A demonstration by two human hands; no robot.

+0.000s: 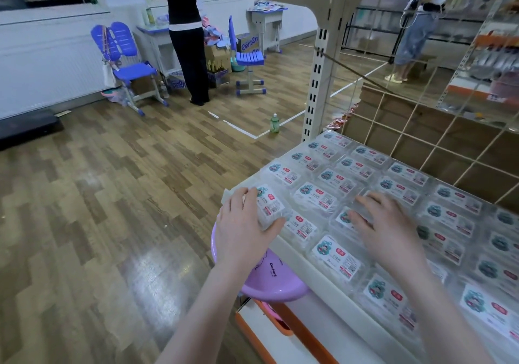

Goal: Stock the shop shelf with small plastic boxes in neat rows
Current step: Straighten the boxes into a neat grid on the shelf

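Several clear plastic boxes with white, teal and red labels lie in rows on the white shelf (pixel 317 273). My left hand (pixel 241 228) grips one clear box (pixel 271 206) at the shelf's near left corner, thumb under its front edge, the box tilted a little. My right hand (pixel 384 223) rests flat with straight fingers on another box (pixel 344 217) in the second row. More boxes (pixel 337 257) fill the front row toward me.
A wire grid panel (pixel 438 127) backs the shelf, and a slotted upright post (pixel 318 82) stands at its left end. A purple basin (pixel 269 279) sits below the shelf edge. A green bottle (pixel 274 123) stands on the wood floor. Two people, blue chairs and cartons are farther off.
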